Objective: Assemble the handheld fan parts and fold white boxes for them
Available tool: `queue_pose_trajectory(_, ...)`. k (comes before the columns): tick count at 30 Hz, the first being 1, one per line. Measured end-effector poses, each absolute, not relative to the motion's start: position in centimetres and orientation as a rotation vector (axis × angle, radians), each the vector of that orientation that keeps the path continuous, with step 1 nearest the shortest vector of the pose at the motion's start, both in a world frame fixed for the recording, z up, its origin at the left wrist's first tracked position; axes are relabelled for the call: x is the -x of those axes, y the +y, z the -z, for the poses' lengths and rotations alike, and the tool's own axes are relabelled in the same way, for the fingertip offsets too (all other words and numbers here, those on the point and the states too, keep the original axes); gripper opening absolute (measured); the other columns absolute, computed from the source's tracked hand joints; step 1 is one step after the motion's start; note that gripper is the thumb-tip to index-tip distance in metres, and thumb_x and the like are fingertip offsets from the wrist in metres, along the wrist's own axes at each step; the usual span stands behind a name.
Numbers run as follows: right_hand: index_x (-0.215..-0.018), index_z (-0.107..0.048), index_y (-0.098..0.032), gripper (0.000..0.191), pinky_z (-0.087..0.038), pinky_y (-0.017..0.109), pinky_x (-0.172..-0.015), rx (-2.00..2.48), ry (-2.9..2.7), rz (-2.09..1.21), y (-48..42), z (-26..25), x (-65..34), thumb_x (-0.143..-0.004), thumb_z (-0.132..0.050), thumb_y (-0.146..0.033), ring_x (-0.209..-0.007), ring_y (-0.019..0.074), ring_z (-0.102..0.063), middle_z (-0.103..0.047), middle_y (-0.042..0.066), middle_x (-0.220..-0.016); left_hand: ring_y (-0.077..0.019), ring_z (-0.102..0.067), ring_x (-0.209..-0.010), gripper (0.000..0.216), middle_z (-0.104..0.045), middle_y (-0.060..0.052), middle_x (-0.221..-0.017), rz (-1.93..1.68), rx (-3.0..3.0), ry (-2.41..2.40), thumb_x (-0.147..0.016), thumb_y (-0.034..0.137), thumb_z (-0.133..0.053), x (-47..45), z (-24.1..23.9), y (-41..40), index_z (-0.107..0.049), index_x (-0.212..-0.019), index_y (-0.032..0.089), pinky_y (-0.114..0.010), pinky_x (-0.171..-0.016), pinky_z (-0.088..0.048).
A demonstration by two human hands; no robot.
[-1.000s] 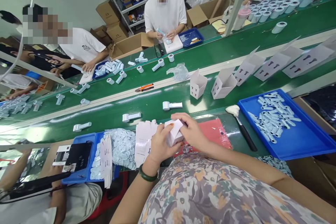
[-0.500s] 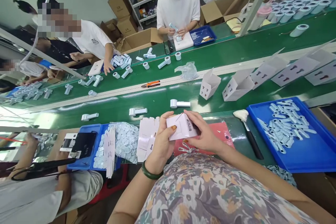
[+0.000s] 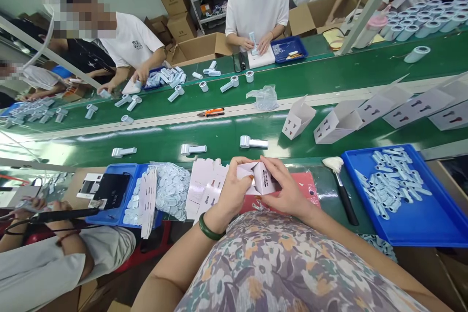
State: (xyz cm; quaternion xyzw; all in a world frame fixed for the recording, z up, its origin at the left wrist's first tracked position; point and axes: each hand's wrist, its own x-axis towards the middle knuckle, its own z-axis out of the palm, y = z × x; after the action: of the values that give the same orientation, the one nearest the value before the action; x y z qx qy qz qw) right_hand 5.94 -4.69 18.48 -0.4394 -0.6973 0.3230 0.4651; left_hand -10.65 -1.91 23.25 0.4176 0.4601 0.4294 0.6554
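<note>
Both my hands grip one small white carton [image 3: 260, 178] just above a red mat [image 3: 305, 186] at the near edge of the bench. My left hand [image 3: 234, 191] wraps its left end, fingers curled over the top. My right hand [image 3: 285, 189] clasps its right side, thumb underneath. The carton is partly folded, with dark print on one face. A stack of flat white carton blanks [image 3: 203, 188] lies just left of my left hand. Past my hands, a white handheld device [image 3: 253, 143] rests on the green conveyor belt [image 3: 219, 134].
A blue tray [image 3: 420, 217] of small pale parts sits at right, a black-handled brush [image 3: 341, 189] beside it. At left a blue tray [image 3: 126, 195] holds a bag of white pieces [image 3: 171, 195]. Open white boxes [image 3: 298, 119] stand on the belt. Other people work across it.
The carton has been turned in my hands and folded further; my fingers shifted round it. The view moved slightly, and the workers across the belt changed their hand positions.
</note>
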Motion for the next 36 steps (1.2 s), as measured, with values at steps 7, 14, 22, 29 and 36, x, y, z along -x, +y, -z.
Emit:
queue_pose_trajectory(7,-0.162,-0.035,-0.038,0.086,-0.047,0.052,-0.112,1.125,-1.623,-0.813,-4.5,-18.6,-5.8,-0.087,-0.076,-0.051,-0.136,0.0351,-0.051,-0.049,0.011,-0.149,-0.0326,-0.063,-0.127,0.072,-0.060,-0.013,-0.146,-1.033,-0.841,0.795,-0.086,0.052,-0.070,12.6,-22.4,-1.2,-0.045,-0.149,0.028,-0.047,-0.102,-0.054)
queue_pose_trajectory(14,-0.168,-0.016,-0.035,0.088,-0.020,0.060,-0.128,1.047,-1.708,-0.864,-3.5,-19.6,-5.0,-0.096,-0.030,-0.083,-0.156,0.0378,-0.026,-0.027,0.008,-0.171,-0.0321,-0.047,-0.147,0.065,-0.058,-0.011,-0.151,-1.274,-0.858,0.831,-0.093,0.075,-0.052,10.2,-22.2,-0.7,-0.062,-0.136,0.027,-0.050,-0.119,-0.040)
queue_pose_trajectory(22,-0.166,-0.024,-0.037,0.076,-0.029,0.063,-0.121,1.097,-1.713,-0.761,-1.9,-19.5,-5.1,-0.101,-0.026,-0.076,-0.143,0.0371,-0.044,-0.046,0.011,-0.155,-0.0338,-0.050,-0.140,0.089,-0.056,-0.014,-0.149,-1.367,-1.207,0.858,-0.078,0.086,-0.061,10.5,-21.1,-0.8,-0.051,-0.146,0.029,-0.052,-0.118,-0.041)
queue_pose_trajectory(29,-0.139,-0.066,-0.029,0.053,-0.048,0.056,-0.104,1.176,-1.494,-0.721,-1.7,-20.2,-4.8,-0.101,-0.051,-0.062,-0.115,0.0325,-0.060,-0.063,0.013,-0.121,-0.0306,-0.062,-0.126,0.061,-0.066,-0.011,-0.133,-1.312,-1.347,1.113,-0.071,0.052,-0.091,13.5,-16.8,2.3,-0.071,-0.123,0.027,-0.048,-0.108,-0.050)
queue_pose_trajectory(36,-0.127,-0.059,-0.024,0.066,-0.061,0.047,-0.090,1.177,-0.722,-1.388,-0.9,-14.9,-0.2,-0.084,-0.067,-0.073,-0.108,0.0295,-0.072,-0.071,0.015,-0.123,-0.0206,-0.072,-0.106,0.046,-0.076,-0.006,-0.115,-1.554,-0.731,1.010,-0.076,0.052,-0.084,11.8,-14.6,6.2,-0.071,-0.111,0.025,-0.038,-0.102,-0.054)
